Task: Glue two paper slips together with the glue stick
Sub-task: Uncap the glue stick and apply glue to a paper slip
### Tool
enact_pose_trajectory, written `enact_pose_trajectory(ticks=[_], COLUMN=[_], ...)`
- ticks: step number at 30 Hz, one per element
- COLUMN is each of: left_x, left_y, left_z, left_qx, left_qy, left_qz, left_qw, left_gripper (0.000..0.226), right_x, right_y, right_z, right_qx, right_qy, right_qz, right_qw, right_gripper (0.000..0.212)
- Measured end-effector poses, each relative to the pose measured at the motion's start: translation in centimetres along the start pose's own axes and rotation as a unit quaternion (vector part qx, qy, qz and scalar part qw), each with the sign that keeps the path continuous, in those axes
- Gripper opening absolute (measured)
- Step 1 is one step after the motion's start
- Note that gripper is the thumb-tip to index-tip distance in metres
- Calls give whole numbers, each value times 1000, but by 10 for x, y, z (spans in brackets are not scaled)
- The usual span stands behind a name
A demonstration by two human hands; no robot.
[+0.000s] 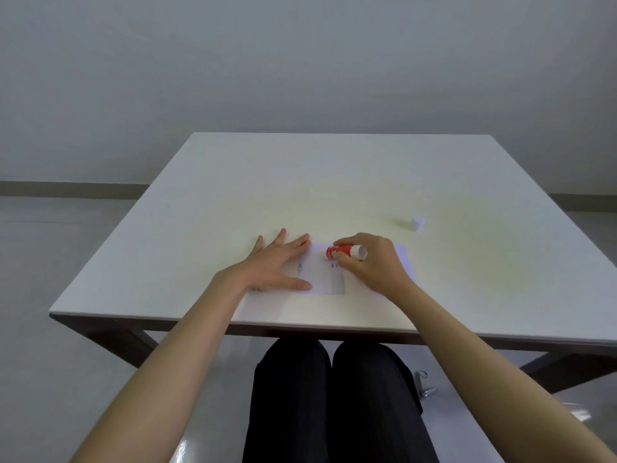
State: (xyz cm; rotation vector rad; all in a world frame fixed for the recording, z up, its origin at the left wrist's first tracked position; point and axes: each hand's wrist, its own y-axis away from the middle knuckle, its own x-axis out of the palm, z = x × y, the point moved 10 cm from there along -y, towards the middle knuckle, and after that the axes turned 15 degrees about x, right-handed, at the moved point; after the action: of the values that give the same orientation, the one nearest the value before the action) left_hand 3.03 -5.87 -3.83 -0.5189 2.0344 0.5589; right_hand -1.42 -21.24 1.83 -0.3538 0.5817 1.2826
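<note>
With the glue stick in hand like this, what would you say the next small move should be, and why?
Probably draw the glue stick across the paper slip. The right hand holds it uncapped, its cap standing apart on the table, while the left hand pins the slip flat.

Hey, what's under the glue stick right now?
A printed paper slip lies on the table under the glue stick, which the right hand holds. The left hand pins its left edge. The stick's tip is hidden, so contact is unclear.
</note>
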Motion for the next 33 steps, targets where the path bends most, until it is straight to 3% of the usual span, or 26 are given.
enact_pose_trajectory(ticks=[2, 7, 11, 16, 22, 25, 27, 31, 33], left_x=[0, 0, 0, 0, 0, 0, 1, 0, 0], left_y=[0, 0, 0, 2, 2, 2, 2, 2, 2], left_z=[-1, 0, 0, -2, -3, -2, -2, -2, -3], left_qx=[0, 1, 0, -2, -3, -2, -3, -3, -4], left_qy=[-1, 2, 2, 9, 2, 0, 2, 4, 10], left_qz=[2, -2, -4, -4, -2, 3, 6, 3, 0], left_qw=[1000, 1000, 1000, 1000, 1000, 1000, 1000, 1000, 1000], left_gripper=[94, 96, 93, 94, 93, 93, 94, 94, 95], right_x=[-7, 9, -21, -1, -16, -8, -12, -47, -52], right_y=[-1, 16, 5, 18, 10, 17, 15, 0, -1], right_z=[-2, -3, -15, -10, -20, -18, -18, -23, -22], right_qx=[9, -4, 29, 7, 35, 33, 38, 76, 75], right_qy=[1, 15, -17, 0, -38, -25, -1, 5, -43], right_qz=[-26, 122, 27, 173, 66, 147, 164, 20, -4], right_qw=[1000, 992, 999, 985, 996, 988, 986, 997, 996], right_gripper=[20, 19, 14, 21, 9, 21, 12, 6, 9])
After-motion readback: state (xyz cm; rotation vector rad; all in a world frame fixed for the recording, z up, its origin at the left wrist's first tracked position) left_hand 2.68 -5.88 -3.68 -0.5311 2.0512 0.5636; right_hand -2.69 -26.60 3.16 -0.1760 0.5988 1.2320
